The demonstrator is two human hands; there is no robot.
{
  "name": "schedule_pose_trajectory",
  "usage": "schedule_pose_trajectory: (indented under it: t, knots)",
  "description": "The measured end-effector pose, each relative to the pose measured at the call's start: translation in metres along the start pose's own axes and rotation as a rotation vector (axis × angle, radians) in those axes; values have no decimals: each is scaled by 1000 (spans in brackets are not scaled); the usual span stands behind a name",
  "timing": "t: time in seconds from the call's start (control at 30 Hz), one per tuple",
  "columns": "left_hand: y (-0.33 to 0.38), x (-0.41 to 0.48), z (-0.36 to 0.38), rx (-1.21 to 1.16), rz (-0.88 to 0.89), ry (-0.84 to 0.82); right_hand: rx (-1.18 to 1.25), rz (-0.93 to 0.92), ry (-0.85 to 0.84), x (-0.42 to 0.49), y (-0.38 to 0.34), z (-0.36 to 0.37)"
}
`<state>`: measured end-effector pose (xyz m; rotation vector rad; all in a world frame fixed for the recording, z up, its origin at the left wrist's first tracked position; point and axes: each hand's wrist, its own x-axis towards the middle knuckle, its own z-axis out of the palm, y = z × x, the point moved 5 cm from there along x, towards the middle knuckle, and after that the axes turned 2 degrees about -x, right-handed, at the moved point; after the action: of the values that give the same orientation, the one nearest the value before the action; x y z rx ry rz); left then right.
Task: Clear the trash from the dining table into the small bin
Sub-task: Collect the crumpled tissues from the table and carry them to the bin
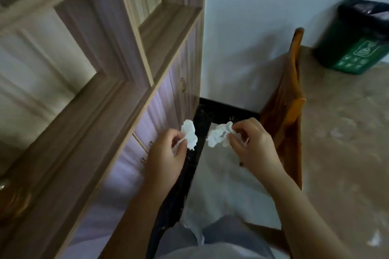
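My left hand pinches a crumpled white tissue between thumb and fingers. My right hand pinches a second crumpled white tissue. Both hands hang over the floor, left of the dining table. The small green bin with a black liner stands on the table's far corner by the wall, well to the right of and beyond both hands. One more white scrap lies near the table's right front.
A wooden shelf unit with drawers fills the left side. An orange wooden chair stands against the table's left edge. A white wall lies behind, with a dark skirting strip along the floor.
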<state>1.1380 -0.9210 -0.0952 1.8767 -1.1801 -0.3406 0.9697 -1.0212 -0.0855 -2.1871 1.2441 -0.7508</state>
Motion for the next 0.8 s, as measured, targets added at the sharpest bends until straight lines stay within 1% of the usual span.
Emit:
schedule_pose_trajectory:
  t: [0.07,0.2,0.27,0.37,0.5,0.6,0.7,0.8]
  knots:
    - [0,27,14,-45,12,-45,-20,74,16,13,19,0]
    - [-6,81,55,-163,-72,-142,-33,202,106,50,65,-13]
    - [-2,114,78,-191,-70,-168,-34,240,146,77,88,-23]
    - [20,168,116,-186,-1,-210,-44,248,236,125,121,-43]
    - [67,239,167,-209,89,-284,-49,267,326,181,162,-83]
    - [99,290,204,-253,166,-300,-60,281,402,217,191,-117]
    - [120,327,241,-301,186,-328,-103,310,455,245,215,-146]
    - [136,355,277,-325,216,-400,-123,369,526,260,237,-167]
